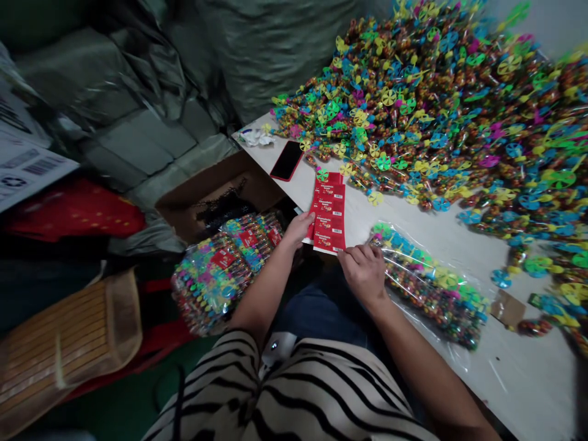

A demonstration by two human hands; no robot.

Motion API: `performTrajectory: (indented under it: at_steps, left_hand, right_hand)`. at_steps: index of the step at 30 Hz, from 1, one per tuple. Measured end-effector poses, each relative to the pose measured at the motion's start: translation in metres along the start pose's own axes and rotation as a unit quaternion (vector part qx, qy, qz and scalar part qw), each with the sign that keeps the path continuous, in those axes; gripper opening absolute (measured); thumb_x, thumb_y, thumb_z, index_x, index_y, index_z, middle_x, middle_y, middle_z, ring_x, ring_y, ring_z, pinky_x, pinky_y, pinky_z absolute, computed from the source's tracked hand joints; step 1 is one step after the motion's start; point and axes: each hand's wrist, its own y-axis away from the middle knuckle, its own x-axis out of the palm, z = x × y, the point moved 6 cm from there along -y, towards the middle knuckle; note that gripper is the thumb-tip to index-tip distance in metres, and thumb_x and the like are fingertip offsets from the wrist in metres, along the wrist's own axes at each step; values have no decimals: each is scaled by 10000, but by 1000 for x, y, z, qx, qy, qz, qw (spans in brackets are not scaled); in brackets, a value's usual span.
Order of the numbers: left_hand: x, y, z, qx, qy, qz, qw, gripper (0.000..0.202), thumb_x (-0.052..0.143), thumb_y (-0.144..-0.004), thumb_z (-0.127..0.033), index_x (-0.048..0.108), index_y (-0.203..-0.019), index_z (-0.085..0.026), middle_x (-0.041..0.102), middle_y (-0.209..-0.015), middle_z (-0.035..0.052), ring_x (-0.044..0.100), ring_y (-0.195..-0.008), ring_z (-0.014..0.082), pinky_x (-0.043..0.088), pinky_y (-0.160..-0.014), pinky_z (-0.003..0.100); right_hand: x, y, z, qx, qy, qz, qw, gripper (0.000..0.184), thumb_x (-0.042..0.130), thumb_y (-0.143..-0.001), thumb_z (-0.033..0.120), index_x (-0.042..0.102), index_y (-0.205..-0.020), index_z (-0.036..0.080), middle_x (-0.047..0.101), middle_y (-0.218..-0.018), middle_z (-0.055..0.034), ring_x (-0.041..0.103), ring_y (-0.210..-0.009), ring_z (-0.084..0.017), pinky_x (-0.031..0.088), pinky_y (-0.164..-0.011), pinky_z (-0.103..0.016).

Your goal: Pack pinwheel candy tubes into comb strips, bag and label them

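Red printed label sheets (329, 214) lie at the front edge of the white table, partly stacked, with small rows of print and barcodes. My left hand (297, 231) grips their left side, thumb on top. At the lower right corner of the top sheet, the fingers of my right hand (365, 269) are pinched on its edge. Just right of that hand lies a clear plastic bag (429, 282) packed with candy-filled tubes topped by colourful little fans. A green fan (322, 175) overlaps the top end of the sheets.
A large heap of fan-topped candy tubes (413, 110) covers the back of the table. A phone (287, 160) and crumpled white tissue (257, 138) lie at its left corner. Below are packed candy bags (215, 275), an open cardboard box (184, 205) and a slatted chair (78, 337).
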Motion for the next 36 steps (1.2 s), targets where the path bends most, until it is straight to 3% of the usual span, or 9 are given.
performTrajectory:
  at_steps: [4,5,7,9,11,15,18,23,36]
  left_hand:
    - [-24,18,-32,150,-166,-161,961,313,681,-776,-381,677,-991,-153,693,-949,79,645,-893,192,492,-826,291]
    - [-26,24,-33,135,-193,-152,960,310,664,-784,-432,689,-910,-150,693,-890,80,644,-849,191,496,-792,288]
    - [-20,34,-21,20,-194,-47,980,449,584,-806,-570,682,-752,-135,677,-728,87,642,-717,194,506,-703,299]
    - [-4,48,-5,-96,-113,77,986,537,563,-785,-644,678,-727,-123,672,-659,94,644,-648,203,514,-661,317]
    - [13,59,2,-129,-5,143,981,486,692,-706,-590,686,-798,-113,708,-722,102,671,-690,221,531,-711,344]
    - [33,64,0,-106,92,156,978,404,863,-558,-349,683,-814,-93,737,-796,109,698,-754,244,536,-828,397]
    - [40,65,-9,-85,101,149,980,351,835,-618,-323,691,-839,-91,741,-801,103,710,-788,247,532,-869,416]
    - [60,80,-21,-78,95,188,974,366,818,-656,-331,692,-895,-85,745,-839,108,714,-839,261,527,-892,421]
    - [91,97,-17,-36,54,206,976,442,834,-592,-327,718,-953,-102,742,-934,95,678,-942,273,488,-915,381]
  right_hand:
    - [-14,7,4,-11,7,-41,999,114,624,-921,143,662,-827,195,689,-814,-5,541,-764,-144,325,-764,-330]
    - [-16,9,5,-16,5,-49,999,102,633,-914,141,663,-832,193,691,-818,-5,543,-766,-144,329,-763,-329]
    - [-19,14,7,-32,-5,-62,998,89,639,-903,124,665,-848,188,691,-830,-6,546,-778,-147,337,-777,-330]
    - [-20,19,12,-57,-22,-61,996,106,613,-907,103,672,-876,185,692,-853,-13,550,-807,-153,339,-809,-339]
    - [-20,26,17,-85,-42,-51,994,153,569,-924,85,680,-910,189,693,-884,-21,553,-835,-155,332,-842,-346]
    - [-25,37,14,-62,-72,-47,994,75,625,-920,170,681,-910,219,693,-884,-10,560,-837,-157,327,-870,-345]
    - [-31,43,-1,25,-98,-47,994,90,700,-880,300,677,-921,223,684,-895,-29,573,-835,-186,368,-853,-358]
    - [-44,39,-26,153,-152,-79,973,147,635,-914,267,675,-1049,227,650,-985,-69,598,-916,-218,444,-836,-373]
    - [-57,25,-38,159,-201,-70,964,109,636,-908,264,686,-996,223,636,-969,-71,587,-928,-220,474,-854,-398]
